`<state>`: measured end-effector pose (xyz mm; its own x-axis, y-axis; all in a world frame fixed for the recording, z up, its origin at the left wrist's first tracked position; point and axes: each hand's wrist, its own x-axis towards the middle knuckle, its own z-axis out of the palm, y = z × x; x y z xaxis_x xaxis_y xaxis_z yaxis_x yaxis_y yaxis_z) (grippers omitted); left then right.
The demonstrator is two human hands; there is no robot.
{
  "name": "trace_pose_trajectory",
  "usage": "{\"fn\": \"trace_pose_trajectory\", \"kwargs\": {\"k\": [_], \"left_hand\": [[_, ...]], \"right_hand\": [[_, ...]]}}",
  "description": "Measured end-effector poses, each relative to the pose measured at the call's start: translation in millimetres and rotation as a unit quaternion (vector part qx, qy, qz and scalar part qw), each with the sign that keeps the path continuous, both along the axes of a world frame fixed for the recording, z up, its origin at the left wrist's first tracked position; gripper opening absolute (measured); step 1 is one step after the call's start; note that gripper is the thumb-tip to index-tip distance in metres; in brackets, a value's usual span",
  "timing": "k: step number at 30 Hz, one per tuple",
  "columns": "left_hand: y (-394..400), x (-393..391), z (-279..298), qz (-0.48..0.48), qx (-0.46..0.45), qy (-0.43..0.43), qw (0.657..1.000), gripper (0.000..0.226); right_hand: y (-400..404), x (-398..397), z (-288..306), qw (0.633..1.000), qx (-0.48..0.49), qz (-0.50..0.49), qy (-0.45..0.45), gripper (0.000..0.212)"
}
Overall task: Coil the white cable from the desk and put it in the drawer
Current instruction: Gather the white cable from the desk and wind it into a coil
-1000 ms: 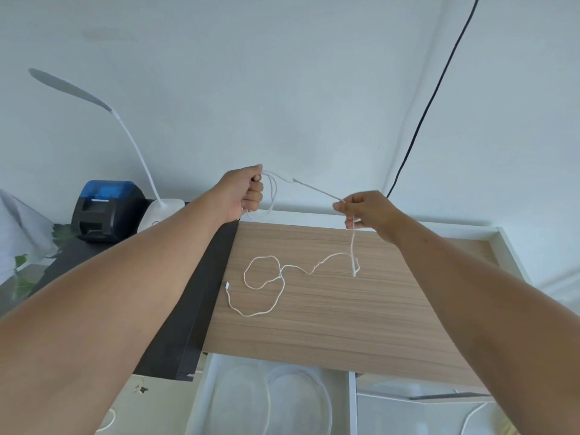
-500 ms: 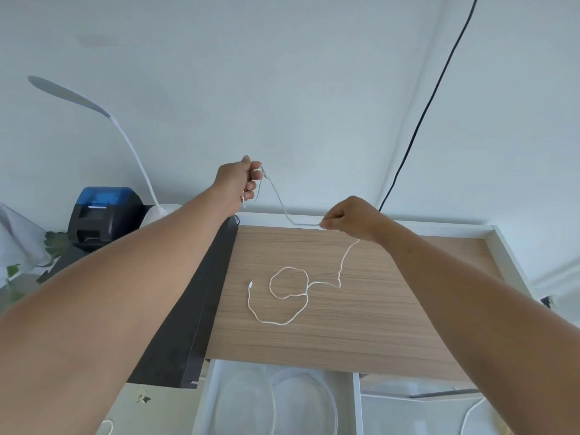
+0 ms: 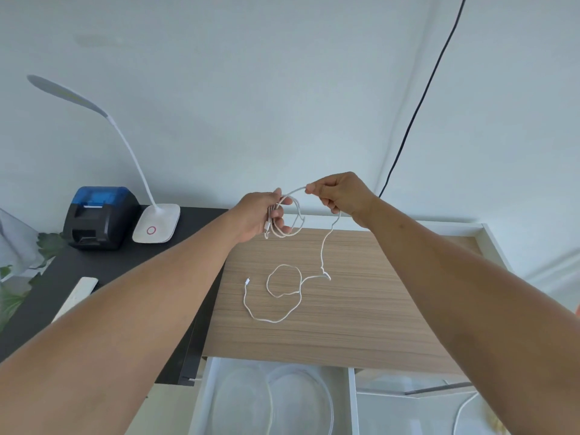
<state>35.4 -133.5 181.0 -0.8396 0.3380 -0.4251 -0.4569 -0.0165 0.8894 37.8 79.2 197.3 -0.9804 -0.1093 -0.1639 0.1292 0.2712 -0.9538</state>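
Observation:
The white cable (image 3: 284, 288) lies partly in loose loops on the wooden desk top (image 3: 361, 324), its free plug end at the left. Its other part rises to my hands above the desk's far edge. My left hand (image 3: 262, 216) grips a small coil of two or three turns with one plug end. My right hand (image 3: 339, 193) pinches the cable just right of that coil, and the strand hangs from it down to the desk. The open white drawer (image 3: 204, 400) sits below the desk's front edge, with clear round items inside.
A black side table (image 3: 94, 265) at the left carries a white desk lamp (image 3: 157, 222), a black and blue printer (image 3: 100, 216) and a white bar (image 3: 77, 295). A black wire (image 3: 417, 108) runs down the wall. A second drawer compartment (image 3: 408, 412) lies at the right.
My hands have come close together, and another turn of cable has been laid into my left hand. The loops on the desk have shifted a little and the slack has shortened.

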Motion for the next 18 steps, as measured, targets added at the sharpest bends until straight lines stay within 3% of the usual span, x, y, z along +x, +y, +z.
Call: {"fn": "trace_pose_trajectory", "kwargs": {"k": [3,6,9,12,15,18], "left_hand": [[-5.0,-0.1,3.9,-0.036,-0.019,-0.017,0.999,0.033],[-13.2,-5.7,13.0,-0.04,-0.039,-0.025,0.998,0.037],[-15.9,-12.7,22.5,-0.032,-0.062,-0.001,0.998,0.038],[-18.8,-21.8,32.0,0.053,-0.036,0.013,0.998,0.036],[-31.8,-31.8,41.3,0.139,0.004,0.009,0.99,0.036],[-50.9,-41.2,45.3,0.208,0.052,0.005,0.977,0.036]], "right_hand": [[10.2,-0.2,-5.8,0.999,0.029,-0.043,-0.008,0.028],[23.4,3.8,-10.6,0.999,0.032,-0.02,-0.039,0.039],[29.2,10.4,-15.5,0.997,0.02,0.029,-0.064,0.027],[30.1,17.5,-22.1,0.995,0.059,0.039,-0.071,0.015],[39.9,22.6,-33.6,0.995,0.06,0.011,-0.074,0.029],[50.5,27.7,-42.5,0.996,0.027,-0.037,-0.074,0.016]]}}
